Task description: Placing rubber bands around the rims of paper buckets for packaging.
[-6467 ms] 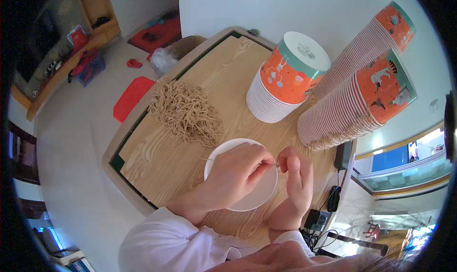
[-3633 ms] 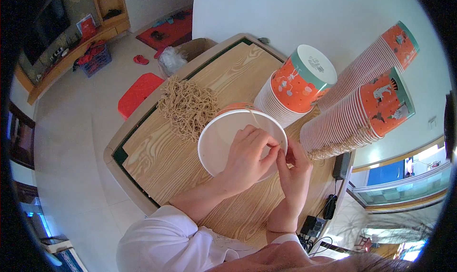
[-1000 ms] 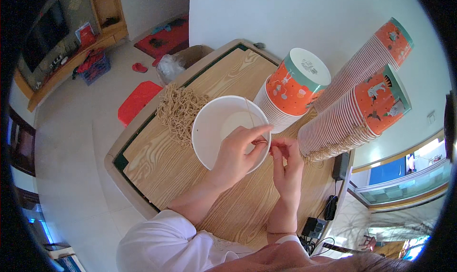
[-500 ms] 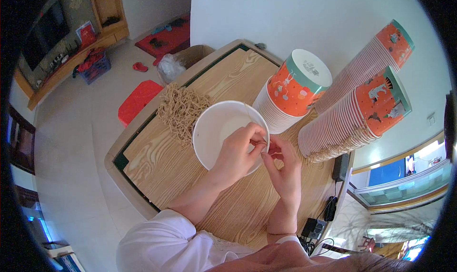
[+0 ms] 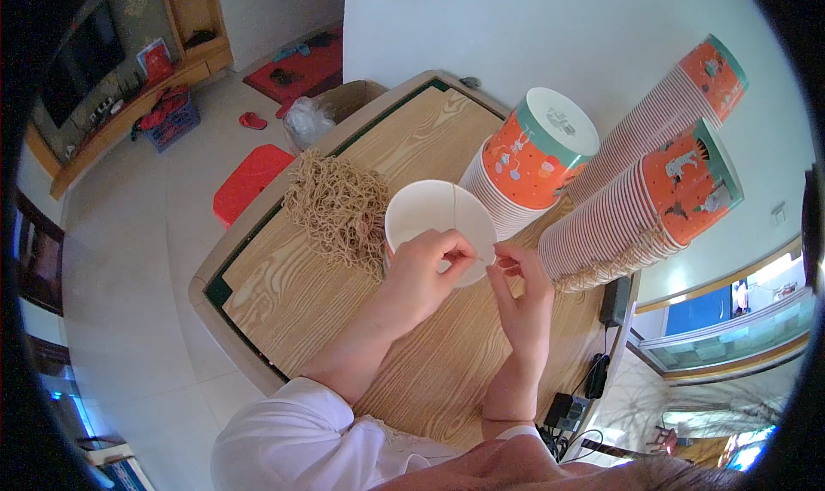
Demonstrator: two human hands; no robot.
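A white-lined paper bucket stands on the wooden table, its open mouth facing up. A thin tan string crosses its far rim and runs down toward my fingers. My left hand is closed in a pinch over the near part of the mouth, with a short bit of string at its fingertips. Just to the right, my right hand is pinched at the rim, also on the string; its exact grip is partly hidden. Left of the bucket lies a tangled heap of tan string loops.
Upside-down stacks of orange and green printed paper buckets stand behind and right, and one stack has string loops along its side. Black power adapters sit at the table's right edge. A red stool is beyond the left edge.
The bucket has shifted right and now looks smaller and more tipped. My hands have drawn slightly apart, the right one moving rightward. The string over the far rim shows more clearly.
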